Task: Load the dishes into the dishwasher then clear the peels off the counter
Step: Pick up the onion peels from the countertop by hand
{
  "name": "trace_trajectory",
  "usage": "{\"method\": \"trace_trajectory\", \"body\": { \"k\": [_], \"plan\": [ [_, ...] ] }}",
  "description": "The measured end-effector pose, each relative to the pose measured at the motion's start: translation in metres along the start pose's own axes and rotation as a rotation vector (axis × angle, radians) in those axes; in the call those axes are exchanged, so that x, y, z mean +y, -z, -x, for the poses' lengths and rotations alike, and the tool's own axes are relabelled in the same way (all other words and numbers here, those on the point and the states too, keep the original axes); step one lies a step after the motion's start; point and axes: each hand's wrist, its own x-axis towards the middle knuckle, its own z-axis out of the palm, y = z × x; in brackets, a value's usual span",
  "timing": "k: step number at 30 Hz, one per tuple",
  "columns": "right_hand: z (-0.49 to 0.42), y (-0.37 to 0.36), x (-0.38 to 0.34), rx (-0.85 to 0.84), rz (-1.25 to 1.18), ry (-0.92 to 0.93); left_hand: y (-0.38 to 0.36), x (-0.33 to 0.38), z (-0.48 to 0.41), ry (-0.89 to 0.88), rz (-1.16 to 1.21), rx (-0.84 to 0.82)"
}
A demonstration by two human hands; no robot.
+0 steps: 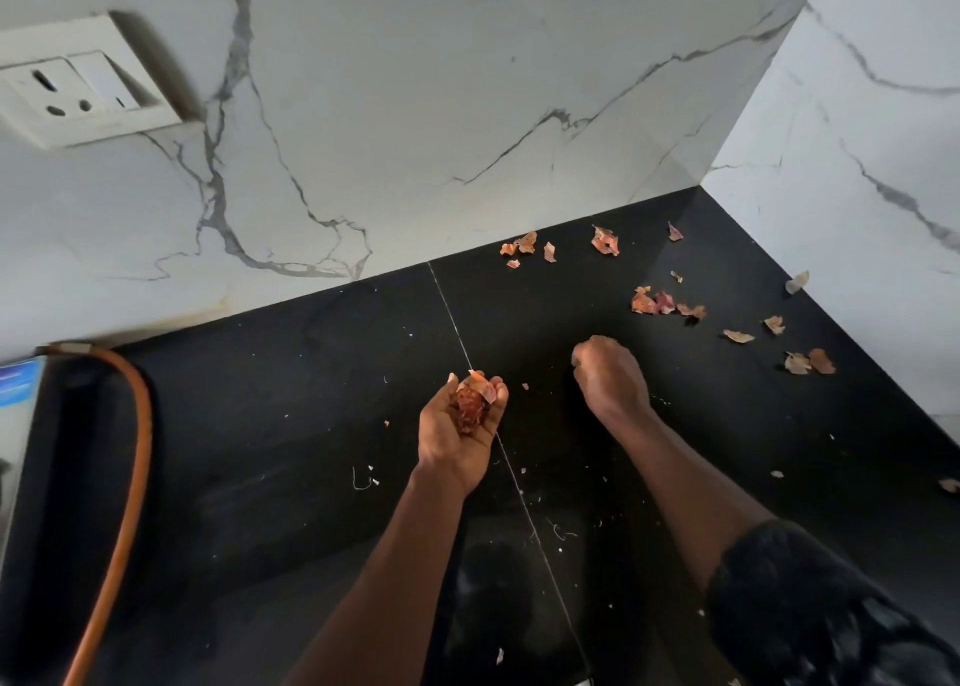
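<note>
I see the left hand [460, 438] cupped palm-up over the black counter [260, 425], fingers curled round a wad of peels [471, 405]. The right hand [612, 379] hangs knuckles-up, fingers tucked under — pinching anything, I cannot tell. Toward the corner lie loose peels [652, 303], scattered.

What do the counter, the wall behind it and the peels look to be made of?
Counter: black stone, likely polished granite; fine pale speckle, soft sheen, a thin joint line. Wall: white marble or marble-look tile, smooth; grey veins run across it. Peels: thin, dry, papery skins, probably onion; reddish-brown, curled and crumpled, a wad of them in the left hand.
</note>
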Motion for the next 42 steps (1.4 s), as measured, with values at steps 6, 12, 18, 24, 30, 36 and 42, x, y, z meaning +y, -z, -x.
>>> {"method": "trace_trajectory", "body": {
  "k": [6, 12, 18, 24, 30, 36, 42],
  "plan": [
    [0.009, 0.017, -0.032, 0.109, -0.313, 0.02, 0.007, 0.004, -0.001, -0.03, -0.021, 0.005],
    [0.062, 0.022, -0.102, 0.099, -0.312, 0.35, 0.009, -0.006, -0.009, -0.038, -0.132, -0.013],
    [0.076, 0.006, -0.122, 0.111, -0.136, 0.391, 0.012, -0.007, -0.009, 0.049, -0.136, -0.098],
    [0.079, 0.03, -0.116, 0.104, -0.154, 0.428, 0.005, -0.009, -0.006, 0.026, -0.154, -0.039],
    [0.006, 0.049, -0.056, 0.19, -0.363, 0.247, 0.001, -0.01, -0.005, 0.005, -0.018, 0.0],
    [-0.058, 0.039, 0.051, 0.05, 0.031, -0.125, 0.001, -0.008, -0.005, 0.023, 0.031, -0.013],
    [-0.037, 0.013, 0.053, 0.05, 0.068, 0.027, -0.005, -0.008, -0.008, 0.02, 0.034, -0.029]
  ]
}}
